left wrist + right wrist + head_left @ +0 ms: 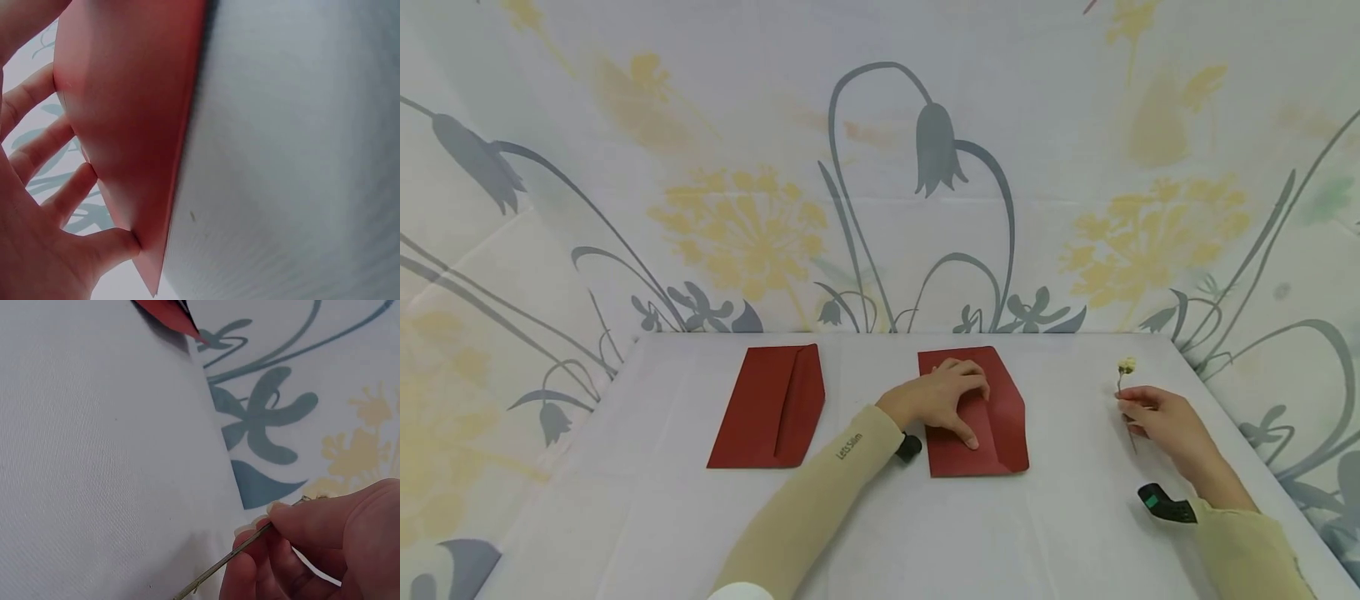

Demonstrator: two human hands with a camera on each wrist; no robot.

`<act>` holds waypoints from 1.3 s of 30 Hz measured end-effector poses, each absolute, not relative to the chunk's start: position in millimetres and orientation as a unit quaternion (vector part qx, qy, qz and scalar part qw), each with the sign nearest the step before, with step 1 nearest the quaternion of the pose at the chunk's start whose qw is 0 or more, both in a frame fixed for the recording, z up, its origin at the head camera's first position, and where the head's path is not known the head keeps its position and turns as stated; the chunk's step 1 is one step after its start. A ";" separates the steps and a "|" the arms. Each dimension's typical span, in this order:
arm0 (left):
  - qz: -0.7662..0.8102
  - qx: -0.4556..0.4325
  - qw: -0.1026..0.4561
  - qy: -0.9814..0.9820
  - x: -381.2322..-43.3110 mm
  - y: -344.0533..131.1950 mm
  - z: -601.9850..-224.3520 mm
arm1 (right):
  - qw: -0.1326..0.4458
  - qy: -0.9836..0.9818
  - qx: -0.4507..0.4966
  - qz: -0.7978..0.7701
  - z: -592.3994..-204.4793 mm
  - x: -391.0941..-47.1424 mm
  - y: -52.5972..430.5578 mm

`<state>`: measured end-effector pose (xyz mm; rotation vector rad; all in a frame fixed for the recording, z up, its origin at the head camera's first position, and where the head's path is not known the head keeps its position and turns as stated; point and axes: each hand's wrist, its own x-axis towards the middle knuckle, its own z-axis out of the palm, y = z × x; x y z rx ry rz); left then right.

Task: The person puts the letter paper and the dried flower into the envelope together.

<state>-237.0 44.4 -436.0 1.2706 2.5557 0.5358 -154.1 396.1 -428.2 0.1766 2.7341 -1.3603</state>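
My left hand (936, 396) rests on the right-hand red envelope (1009, 417), its fingers and thumb spread across the paper. This envelope lies with its pointed flap opened out to the right. In the left wrist view, the fingertips and thumb tip press on the envelope's face. Over at the right side of the table, my right hand (1165, 423) pinches a small dried flower with a pale yellow head (1126, 365). Its thin brown stem (215, 567) runs between thumb and fingers in the right wrist view, the lower end sticking out below them.
Another red envelope (748, 408) lies to the left, flap also to the right. A white cloth (865, 533) covers the table. Behind and beside it hangs a curtain (880, 200) printed with grey and yellow flowers.
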 end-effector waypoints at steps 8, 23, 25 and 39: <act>0.175 0.424 0.124 0.880 -235.5 45.7 -436.1 | 0.060 0.891 0.058 -0.446 -434.3 -153.1 375.2; 0.171 0.426 0.122 0.880 -235.0 47.7 -433.9 | 0.061 0.897 0.012 -0.438 -427.7 -151.1 322.7; 0.169 0.428 0.120 0.880 -235.2 47.9 -434.0 | 0.063 0.895 0.008 -0.442 -426.3 -150.8 316.4; 0.158 0.434 0.113 0.880 -237.8 49.8 -436.1 | 0.079 0.873 -0.016 -0.481 -429.0 -154.3 279.8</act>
